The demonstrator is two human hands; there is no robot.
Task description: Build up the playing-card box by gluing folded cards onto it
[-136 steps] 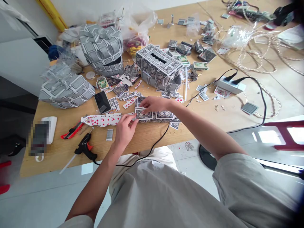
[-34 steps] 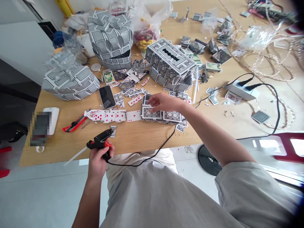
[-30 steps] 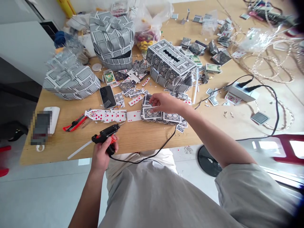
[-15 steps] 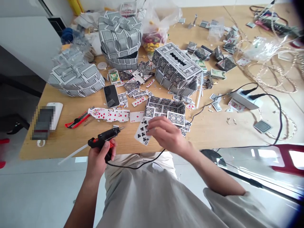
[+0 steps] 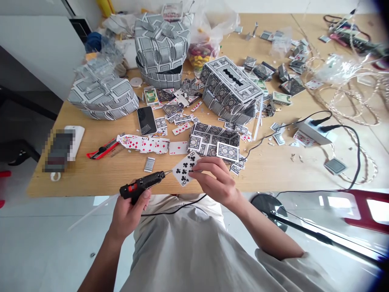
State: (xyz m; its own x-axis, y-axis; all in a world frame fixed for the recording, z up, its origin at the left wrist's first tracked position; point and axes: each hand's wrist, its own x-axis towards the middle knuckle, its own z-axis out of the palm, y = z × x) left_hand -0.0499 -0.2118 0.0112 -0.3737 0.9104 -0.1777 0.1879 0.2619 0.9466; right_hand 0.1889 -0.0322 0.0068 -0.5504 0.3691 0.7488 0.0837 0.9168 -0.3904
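Observation:
My left hand is wrapped round the handle of a black and orange glue gun, whose metal tip points right, close to the left edge of an eight of clubs card. The card is pinched by its right side in the fingers of my right hand, face up. Just beyond it sits an open box of patterned cards, with a loose card lying face down on its near right corner. A row of diamond cards lies to the left of the box.
A red cutter, a phone and a small folded card lie on the table. Behind stand a slotted card box and woven card baskets. The glue gun's cable hangs over my lap; a power strip is at right.
The glue gun has moved right and slightly down, its tip now near the card. The card has tilted the other way in my right hand. The small folded card is now uncovered.

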